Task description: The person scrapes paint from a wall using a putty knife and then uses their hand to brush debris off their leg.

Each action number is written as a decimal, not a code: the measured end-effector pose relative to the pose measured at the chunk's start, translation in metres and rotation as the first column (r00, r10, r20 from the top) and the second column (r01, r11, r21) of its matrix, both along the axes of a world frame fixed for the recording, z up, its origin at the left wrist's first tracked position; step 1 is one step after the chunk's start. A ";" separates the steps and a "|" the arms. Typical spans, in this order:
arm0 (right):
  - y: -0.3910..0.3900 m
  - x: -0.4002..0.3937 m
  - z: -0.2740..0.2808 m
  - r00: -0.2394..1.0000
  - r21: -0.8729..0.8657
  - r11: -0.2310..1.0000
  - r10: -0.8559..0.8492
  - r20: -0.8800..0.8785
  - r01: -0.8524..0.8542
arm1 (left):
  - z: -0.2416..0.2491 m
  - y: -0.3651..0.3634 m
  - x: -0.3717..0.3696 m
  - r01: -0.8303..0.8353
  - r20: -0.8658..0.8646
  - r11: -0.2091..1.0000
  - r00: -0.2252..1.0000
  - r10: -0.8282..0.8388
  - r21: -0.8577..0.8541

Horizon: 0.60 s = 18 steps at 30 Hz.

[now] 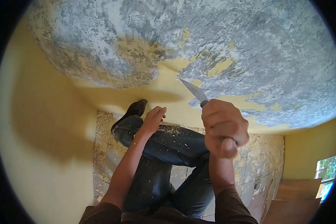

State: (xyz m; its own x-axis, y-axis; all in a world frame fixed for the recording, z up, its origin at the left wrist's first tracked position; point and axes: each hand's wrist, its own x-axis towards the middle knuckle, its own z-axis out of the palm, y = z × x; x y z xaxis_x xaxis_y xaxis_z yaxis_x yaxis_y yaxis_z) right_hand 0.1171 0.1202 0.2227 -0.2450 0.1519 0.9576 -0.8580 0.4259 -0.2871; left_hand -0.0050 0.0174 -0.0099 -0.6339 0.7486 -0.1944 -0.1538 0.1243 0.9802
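Note:
My right hand is wrapped round the handle of a putty knife. Its grey blade points up and left, with the tip at the border between yellow paint and bare grey patches on the wall. A lime-green band shows where the blade meets the handle; most of the handle is hidden in my fist. My left hand rests by my bent knee, its fingers loosely curled together with nothing visible in them. Paint flakes lie on my dark trousers.
Peeled paint chips litter the tiled floor. A yellow side wall stands close on the left. Brown boards lean at the lower right, beside a window. My dark shoe is near the wall's base.

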 end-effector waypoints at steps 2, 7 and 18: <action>0.017 -0.013 -0.020 0.992 0.102 0.991 -0.099 0.073 0.092 | -0.002 0.000 0.001 0.018 -0.006 1.000 1.000 -0.018 0.004; 0.035 -0.022 -0.065 0.964 0.048 0.990 -0.142 0.226 0.134 | 0.010 -0.001 0.002 0.034 -0.026 0.998 0.999 -0.036 -0.052; 0.031 -0.031 -0.075 0.954 0.000 0.983 -0.179 0.239 0.184 | 0.002 0.001 0.003 0.025 -0.005 0.999 1.000 -0.025 -0.044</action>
State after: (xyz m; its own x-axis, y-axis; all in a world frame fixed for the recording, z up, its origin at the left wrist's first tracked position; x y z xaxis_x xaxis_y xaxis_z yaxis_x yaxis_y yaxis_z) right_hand 0.0863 0.1514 0.1481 -0.4307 0.2355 0.8712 -0.6729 0.5595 -0.4839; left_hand -0.0025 0.0188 -0.0076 -0.6166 0.7549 -0.2235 -0.1446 0.1705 0.9747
